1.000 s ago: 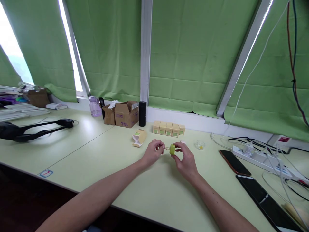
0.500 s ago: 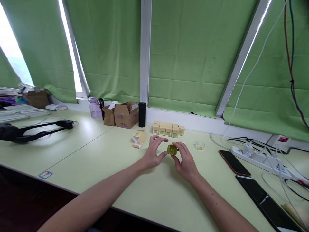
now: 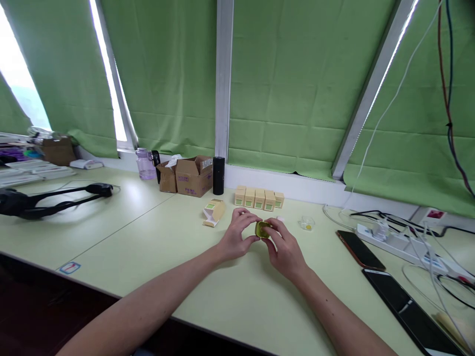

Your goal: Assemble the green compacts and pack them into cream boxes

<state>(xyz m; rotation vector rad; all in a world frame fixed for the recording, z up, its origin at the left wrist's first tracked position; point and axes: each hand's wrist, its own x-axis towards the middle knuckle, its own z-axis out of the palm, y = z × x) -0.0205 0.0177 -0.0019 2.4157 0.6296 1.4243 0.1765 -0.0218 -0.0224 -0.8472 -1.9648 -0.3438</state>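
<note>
Above the table I hold a small olive-green square case (image 3: 259,229), its hollow side facing me. My left hand (image 3: 239,236) grips the case by its left side, thumb below and fingers above. On the right side, my right hand (image 3: 285,247) is on it too, with a finger bent over the opening and the thumb at the lower edge. What lies inside the case is hidden by the fingers. An opened cardboard carton (image 3: 214,212) with a green label lies left of my hands. Behind them stand several small closed cartons (image 3: 249,198) in a row.
A clear plastic piece (image 3: 307,223) lies to the right. Further right are a phone (image 3: 360,249), a black tablet (image 3: 408,306) and a power strip (image 3: 399,247) with cables. At the back stand a black cylinder (image 3: 218,176), a cardboard box (image 3: 193,178) and a purple bottle (image 3: 145,165).
My left hand has closed on the green case, having been apart from it. The case has shifted slightly left, and a right finger now reaches over its opening.
</note>
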